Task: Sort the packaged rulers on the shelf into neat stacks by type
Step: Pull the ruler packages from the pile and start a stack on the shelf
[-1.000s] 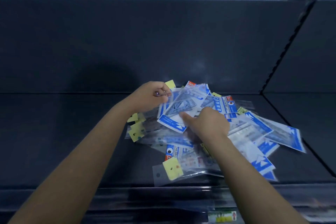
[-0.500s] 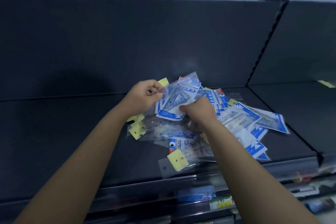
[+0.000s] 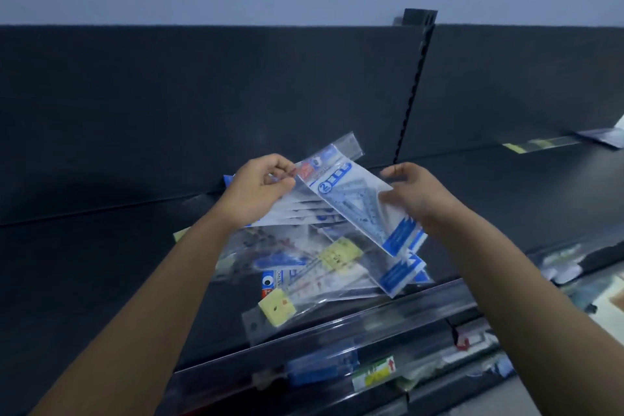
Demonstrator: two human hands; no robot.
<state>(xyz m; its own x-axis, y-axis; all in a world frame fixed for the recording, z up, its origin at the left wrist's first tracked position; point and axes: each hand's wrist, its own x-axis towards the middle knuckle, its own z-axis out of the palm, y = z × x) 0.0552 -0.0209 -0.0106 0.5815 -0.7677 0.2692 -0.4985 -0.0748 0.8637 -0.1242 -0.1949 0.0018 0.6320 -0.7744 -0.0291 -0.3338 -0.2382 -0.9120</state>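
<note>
Above dark shelf (image 3: 101,280): left hand (image 3: 256,189) pinches top of fanned bunch of blue packs (image 3: 304,209). Right hand (image 3: 410,194) grips side of front pack (image 3: 358,203), tilted. Below, more ruler packs (image 3: 320,273) lie loose on shelf near front edge.

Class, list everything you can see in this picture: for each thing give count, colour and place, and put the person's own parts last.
Blue-and-white plastic set-square packs: several, fanned, exact count unclear; held above the shelf between both hands.
Clear plastic ruler packs with yellow header cards: a loose pile, count unclear; on the shelf under the hands.
Dark metal shelf: one, black; across the middle.
Dark back panel: black; behind the shelf.
Clear price strip: one; along the shelf's front edge.
Lower-shelf goods: blurred; bottom right.
Left hand: one; pinching the packs' top edge.
Right hand: one; on the front pack's right side.
</note>
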